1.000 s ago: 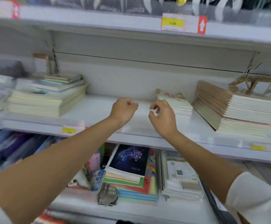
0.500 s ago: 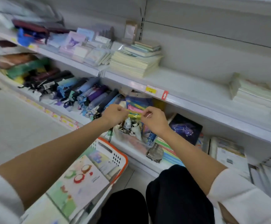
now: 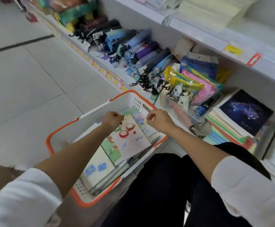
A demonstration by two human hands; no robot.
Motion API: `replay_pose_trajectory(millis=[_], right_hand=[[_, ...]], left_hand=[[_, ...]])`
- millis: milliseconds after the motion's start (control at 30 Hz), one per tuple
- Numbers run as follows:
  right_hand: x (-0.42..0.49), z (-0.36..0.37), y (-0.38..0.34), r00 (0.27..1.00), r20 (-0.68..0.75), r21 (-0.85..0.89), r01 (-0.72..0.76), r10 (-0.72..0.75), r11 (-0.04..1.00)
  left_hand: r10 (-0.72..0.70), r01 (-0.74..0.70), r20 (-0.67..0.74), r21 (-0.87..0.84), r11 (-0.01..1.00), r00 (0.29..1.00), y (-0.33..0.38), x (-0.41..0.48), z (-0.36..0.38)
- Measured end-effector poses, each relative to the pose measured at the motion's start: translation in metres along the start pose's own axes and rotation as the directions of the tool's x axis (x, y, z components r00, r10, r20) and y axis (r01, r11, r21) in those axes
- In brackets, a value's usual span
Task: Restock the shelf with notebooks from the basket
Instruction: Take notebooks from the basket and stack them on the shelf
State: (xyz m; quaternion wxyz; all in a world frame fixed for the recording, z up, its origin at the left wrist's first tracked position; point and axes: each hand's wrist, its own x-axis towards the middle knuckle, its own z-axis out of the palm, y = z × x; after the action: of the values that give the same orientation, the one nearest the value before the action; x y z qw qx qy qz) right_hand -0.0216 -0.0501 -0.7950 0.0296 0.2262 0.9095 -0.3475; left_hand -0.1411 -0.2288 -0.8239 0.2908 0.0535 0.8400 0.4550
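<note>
Lying in the basket [image 3: 122,100], notebooks [image 3: 130,143] sit under left grip [image 3: 113,119] and right grip [image 3: 160,120].

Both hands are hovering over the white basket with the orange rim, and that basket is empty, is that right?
Not quite. The basket is not empty: the head view shows it holding notebooks, the top one with a cartoon cover marked ENGLISH. The rest stands: the left hand and right hand are over the white, orange-rimmed basket.

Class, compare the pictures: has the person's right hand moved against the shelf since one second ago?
Yes. The right hand has dropped from the shelf edge to over the basket.
</note>
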Motion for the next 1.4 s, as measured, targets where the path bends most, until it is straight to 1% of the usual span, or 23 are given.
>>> replay_pose_trajectory(millis=[100,167,233,300,367,433,500,533,567,633,667,733,833,900,1000,1100,1167,1233,1300,1400], right_hand=[[0.003,0.028,-0.005,0.994,0.105,-0.043,-0.031,0.035,0.999],[0.003,0.047,-0.004,0.977,0.204,-0.124,-0.031,0.056,0.992],[0.004,0.063,-0.002,0.961,0.266,-0.232,-0.006,0.069,0.973],[0.008,0.075,0.001,0.966,0.237,-0.332,-0.019,0.103,0.943],[0.012,0.083,0.005,0.972,0.169,-0.386,-0.089,0.165,0.918],[0.014,0.09,0.009,0.953,0.158,-0.393,-0.179,0.258,0.902],[0.015,0.096,0.015,0.912,0.212,-0.373,-0.256,0.35,0.892],[0.015,0.099,0.018,0.895,0.245,-0.344,-0.278,0.372,0.897],[0.015,0.101,0.02,0.886,0.272,-0.311,-0.288,0.375,0.906],[0.016,0.106,0.023,0.885,0.296,-0.275,-0.281,0.359,0.919],[0.017,0.108,0.024,0.889,0.292,-0.276,-0.275,0.353,0.921],[0.018,0.111,0.024,0.888,0.285,-0.278,-0.282,0.359,0.918],[0.02,0.117,0.025,0.883,0.289,-0.282,-0.29,0.369,0.915],[0.02,0.119,0.025,0.89,0.265,-0.336,-0.276,0.372,0.9],[0.019,0.12,0.026,0.894,0.248,-0.386,-0.261,0.373,0.885],[0.021,0.119,0.03,0.907,0.205,-0.339,-0.286,0.367,0.896],[0.025,0.116,0.032,0.915,0.196,-0.253,-0.3,0.352,0.92],[0.027,0.113,0.031,0.904,0.24,-0.127,-0.332,0.354,0.935],[0.029,0.113,0.027,0.892,0.303,-0.021,-0.345,0.335,0.938],[0.025,0.116,0.018,0.877,0.398,0.055,-0.317,0.271,0.947]], left_hand=[[-0.12,0.12,-0.094,-0.015,0.993,0.988,-0.055,0.001,-0.01],[-0.207,0.203,-0.135,-0.046,0.978,0.969,-0.089,-0.001,-0.02],[-0.272,0.274,-0.179,-0.011,0.962,0.945,-0.119,-0.005,-0.031],[-0.334,0.351,-0.198,0.06,0.934,0.922,-0.141,-0.012,-0.042],[-0.424,0.449,-0.173,0.146,0.882,0.889,-0.16,-0.019,-0.047],[-0.501,0.519,-0.137,0.22,0.826,0.854,-0.175,-0.022,-0.045],[-0.533,0.541,-0.097,0.183,0.821,0.841,-0.18,-0.022,-0.039],[-0.551,0.558,-0.088,0.147,0.817,0.83,-0.179,-0.023,-0.035],[-0.577,0.586,-0.102,0.149,0.797,0.81,-0.179,-0.023,-0.032],[-0.615,0.633,-0.154,0.25,0.733,0.773,-0.175,-0.023,-0.025],[-0.615,0.637,-0.174,0.286,0.716,0.769,-0.174,-0.022,-0.022],[-0.6,0.632,-0.2,0.296,0.716,0.774,-0.173,-0.021,-0.019],[-0.564,0.597,-0.199,0.221,0.771,0.802,-0.174,-0.023,-0.018],[-0.512,0.548,-0.211,0.186,0.815,0.833,-0.17,-0.024,-0.015],[-0.498,0.534,-0.224,0.147,0.832,0.838,-0.156,-0.023,-0.007],[-0.489,0.528,-0.242,0.138,0.838,0.838,-0.15,-0.018,-0.002],[-0.477,0.52,-0.282,0.099,0.849,0.832,-0.154,-0.015,-0.005],[-0.451,0.467,-0.309,-0.027,0.884,0.837,-0.161,-0.012,-0.011],[-0.416,0.369,-0.291,-0.204,0.907,0.861,-0.169,-0.011,-0.018],[-0.436,0.302,-0.283,-0.413,0.859,0.854,-0.173,-0.014,-0.026]])
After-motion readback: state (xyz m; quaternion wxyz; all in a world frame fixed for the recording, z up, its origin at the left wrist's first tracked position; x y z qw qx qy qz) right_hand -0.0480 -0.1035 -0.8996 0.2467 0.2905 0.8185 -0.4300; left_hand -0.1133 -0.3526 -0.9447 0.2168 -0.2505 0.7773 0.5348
